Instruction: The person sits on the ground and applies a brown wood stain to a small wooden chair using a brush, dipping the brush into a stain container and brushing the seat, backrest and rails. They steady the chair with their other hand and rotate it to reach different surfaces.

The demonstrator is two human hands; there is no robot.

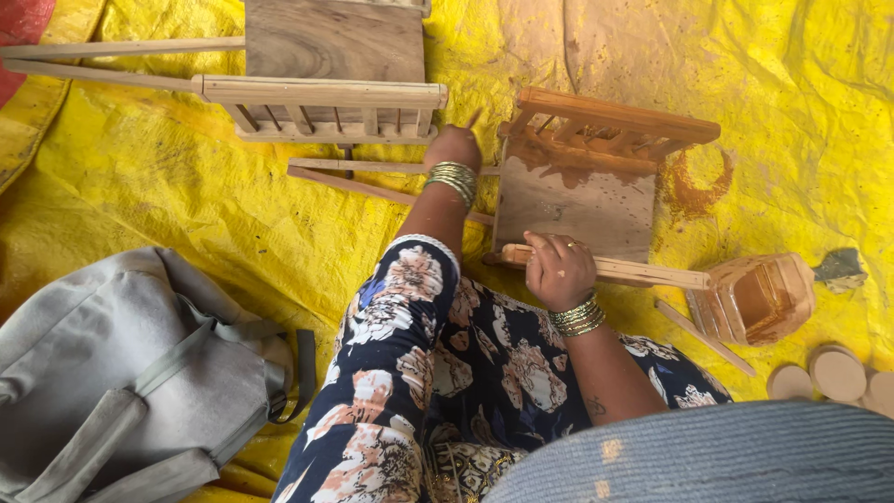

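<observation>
**Stool partly stained, plain one waits**

Stool [577,177] lies on its side in front of the knees. The right hand [557,270] has its fingers closed around the near rail. The left hand [453,146] reaches to the far edge; I cannot tell its grip. The top rail looks wet orange-brown and the seat is blotchy, so staining seems half done. Right, a jar [754,298] of stain. Farther, a bare stool [326,93]. All is on a yellow tarp [158,177].

Yellow tarp [168,177] bears wooden racks [582,177], grey bag [121,373].
</observation>
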